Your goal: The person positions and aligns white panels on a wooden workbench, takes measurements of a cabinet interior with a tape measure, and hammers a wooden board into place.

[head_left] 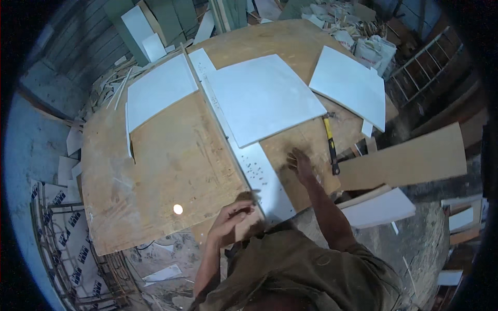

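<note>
My left hand [231,217] is at the table's front edge, beside the end of a long wooden strip [223,127]. Its fingers are curled together, and whatever may be between them is too small to make out. Farther right, my right hand [301,163] reaches over the bare wood with its fingers apart, holding nothing. Between the hands a long white board [275,189] runs away from me, with several small dark pieces [254,168] scattered on it. A large white panel [264,98] lies across that board. Right of my right hand is a hammer [330,142] with a yellow and black handle.
More white panels lie on the wooden table [166,171], one at the far left [161,93] and one at the far right [353,88]. A brown board [410,158] juts out at the right. A metal ladder [428,65] and sacks [376,52] stand beyond; offcuts [163,274] litter the floor.
</note>
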